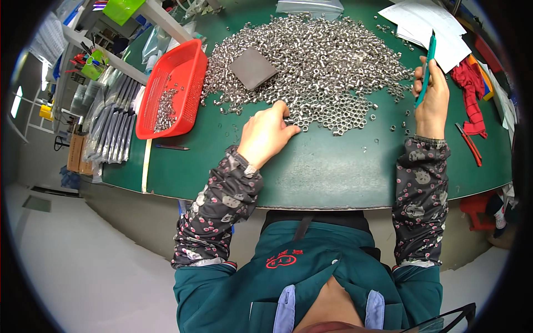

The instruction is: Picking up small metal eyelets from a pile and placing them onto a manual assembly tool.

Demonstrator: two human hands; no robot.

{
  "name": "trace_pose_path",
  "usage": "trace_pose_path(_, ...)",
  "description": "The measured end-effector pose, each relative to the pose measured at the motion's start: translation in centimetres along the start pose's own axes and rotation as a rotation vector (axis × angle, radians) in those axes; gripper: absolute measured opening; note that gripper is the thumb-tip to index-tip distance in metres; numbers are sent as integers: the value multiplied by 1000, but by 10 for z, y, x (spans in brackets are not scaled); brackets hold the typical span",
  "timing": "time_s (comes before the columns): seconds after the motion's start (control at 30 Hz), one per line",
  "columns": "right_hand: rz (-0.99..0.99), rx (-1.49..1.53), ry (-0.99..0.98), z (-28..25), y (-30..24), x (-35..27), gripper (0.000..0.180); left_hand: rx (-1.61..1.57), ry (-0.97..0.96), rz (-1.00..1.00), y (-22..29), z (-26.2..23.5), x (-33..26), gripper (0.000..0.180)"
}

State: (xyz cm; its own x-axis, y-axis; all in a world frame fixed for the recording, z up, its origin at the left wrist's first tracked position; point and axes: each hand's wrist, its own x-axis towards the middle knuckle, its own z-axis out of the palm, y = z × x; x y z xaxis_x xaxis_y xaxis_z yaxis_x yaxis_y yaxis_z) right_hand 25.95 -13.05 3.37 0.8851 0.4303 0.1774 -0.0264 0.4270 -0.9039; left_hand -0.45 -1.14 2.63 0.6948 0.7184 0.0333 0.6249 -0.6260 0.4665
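Observation:
My left hand (266,133) is at the near-left edge of a big heap of small shiny metal rings (316,50). Its thumb and forefinger are bent together around a small metal ring (288,121); the other fingers are partly hidden. Just to its right, rings lie flat in a single layer (333,111), many standing on end with their holes up. Right of the heap, my right hand (433,100) is raised with its fingers wrapped around slim teal tweezers (426,80), their pointed tip toward the far side. A dark grey square block (253,69) rests on the heap.
A red plastic basket (191,83) with some rings inside stands left of the heap, a dark pen-like tool (172,147) near it. White papers (427,25), a red cloth (471,91) and a slim red tool (469,145) lie at the right. The green table's front edge (322,208) is close to me.

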Motion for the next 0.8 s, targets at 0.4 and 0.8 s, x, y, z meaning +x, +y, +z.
trace_pose_path(0.4,-18,-35,-3,1,-1,0,25,-135,57,165,8,11,22,17)
trace_pose_path(0.8,-65,-111,-36,9,-1,-9,25,35,107,318,11,11,0,13)
